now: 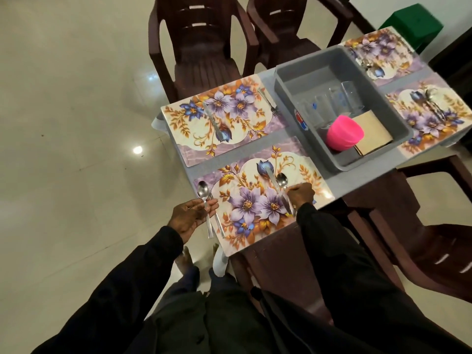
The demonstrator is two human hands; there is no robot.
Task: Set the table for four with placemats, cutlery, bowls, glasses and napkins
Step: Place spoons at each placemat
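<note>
Placemats: four floral ones are laid on the table: the near placemat, the far-left placemat, the far-right placemat and the right placemat.
Left hand: the fingers are held almost straight against two handles at the near placemat's left edge, and nothing is clasped.
Cutlery at that edge: one left-edge spoon and one second piece are seen, the latter's head hidden by the fingers.
Right hand: the fingers are curled and the fingertips are closed on the handle of the right-side spoon.
Near placemat, right side: that spoon and one near knife are laid just beside each other.
Far-left placemat: one far knife and one fork are laid well apart.
Other two placemats: cutlery is seen on each, too blurred to be counted.
Tub: one, grey, is set between the placemats.
Bowls: pink, stacked in the tub. The number cannot be told.
Glasses: clear, grouped in the tub behind the bowls. The count is uncertain.
Napkins: one tan stack is kept in the tub, touching the bowls.
Chairs: two brown ones are stood at the far side.
</note>
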